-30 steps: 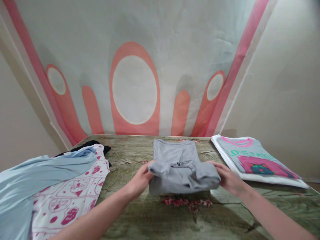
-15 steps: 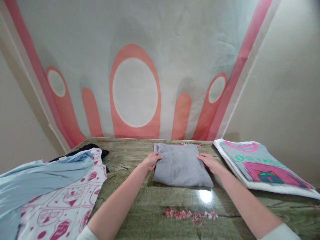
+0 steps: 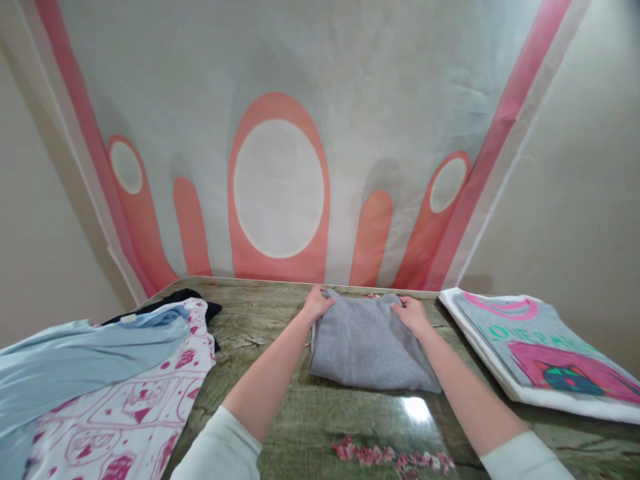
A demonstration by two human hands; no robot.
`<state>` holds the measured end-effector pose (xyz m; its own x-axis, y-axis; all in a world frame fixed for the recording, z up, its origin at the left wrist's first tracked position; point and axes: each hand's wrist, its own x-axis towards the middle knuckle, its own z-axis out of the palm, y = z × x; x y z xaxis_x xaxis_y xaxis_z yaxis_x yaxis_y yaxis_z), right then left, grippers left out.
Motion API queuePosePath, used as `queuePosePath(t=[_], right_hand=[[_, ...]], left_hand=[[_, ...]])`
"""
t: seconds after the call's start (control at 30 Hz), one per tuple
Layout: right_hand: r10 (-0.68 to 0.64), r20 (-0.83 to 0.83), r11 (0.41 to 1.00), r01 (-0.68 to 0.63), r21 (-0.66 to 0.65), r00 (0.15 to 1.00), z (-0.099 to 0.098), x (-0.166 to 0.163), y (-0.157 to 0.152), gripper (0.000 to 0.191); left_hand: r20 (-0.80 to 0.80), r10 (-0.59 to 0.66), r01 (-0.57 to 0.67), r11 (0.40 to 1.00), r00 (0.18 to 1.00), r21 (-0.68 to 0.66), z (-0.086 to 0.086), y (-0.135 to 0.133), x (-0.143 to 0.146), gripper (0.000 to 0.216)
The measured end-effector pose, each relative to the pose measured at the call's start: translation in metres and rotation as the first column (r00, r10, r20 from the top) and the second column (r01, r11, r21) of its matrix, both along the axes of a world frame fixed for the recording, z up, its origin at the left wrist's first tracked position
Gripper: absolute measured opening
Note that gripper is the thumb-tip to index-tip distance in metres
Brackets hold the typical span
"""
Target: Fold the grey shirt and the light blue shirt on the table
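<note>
A folded grey garment (image 3: 367, 343) lies in the middle of the wooden table (image 3: 270, 320). My left hand (image 3: 319, 304) grips its far left corner with the fingers curled on the cloth. At the far right corner my right hand (image 3: 411, 313) is closed on the fabric in the same way. Both arms reach forward across the table, one on each side of the garment.
A pile of clothes sits at the left: a light blue garment (image 3: 85, 353), a white one with pink prints (image 3: 135, 413) and a black one (image 3: 175, 299). At the right lies a folded grey shirt with pink graphic (image 3: 530, 347). A painted wall hanging (image 3: 280, 133) rises behind the table.
The near half of the grey garment was folded over onto the far half. My hands then slid from its sides up to the far corners and closed on them.
</note>
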<state>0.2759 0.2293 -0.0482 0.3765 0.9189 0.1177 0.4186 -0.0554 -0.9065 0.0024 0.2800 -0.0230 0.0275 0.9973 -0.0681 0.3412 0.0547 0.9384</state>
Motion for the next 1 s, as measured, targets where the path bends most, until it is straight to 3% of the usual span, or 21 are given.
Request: queuePosePath(t=[0.2, 0.47, 0.63, 0.8, 1.0], right_hand=[[-0.001, -0.037, 0.988, 0.006, 0.155, 0.999, -0.011, 0.008, 0.01, 0.033], [-0.129, -0.098, 0.977, 0.143, 0.155, 0.987, -0.039, 0.024, 0.019, 0.032], [-0.143, -0.172, 0.974, 0.169, 0.15, 0.975, -0.043, 0.032, 0.017, 0.031], [-0.102, -0.227, 0.976, 0.141, 0.164, 0.969, -0.045, 0.032, 0.018, 0.028], [-0.091, -0.193, 0.976, 0.125, 0.176, 0.977, -0.044, 0.03, 0.017, 0.024]], left_hand=[[0.0, -0.028, 0.027, 0.958, 1.0, 0.287, -0.018, 0.011, -0.006, 0.044], [-0.006, 0.048, -0.045, 0.969, 0.999, 0.242, -0.044, 0.018, -0.013, 0.052], [0.036, -0.031, 0.02, 0.963, 0.999, 0.269, -0.047, 0.018, -0.015, 0.053], [-0.119, -0.06, 0.105, 0.902, 0.991, 0.418, -0.042, 0.013, -0.02, 0.024], [-0.252, -0.022, 0.146, 0.862, 0.967, 0.485, -0.037, 0.003, -0.02, 0.022]])
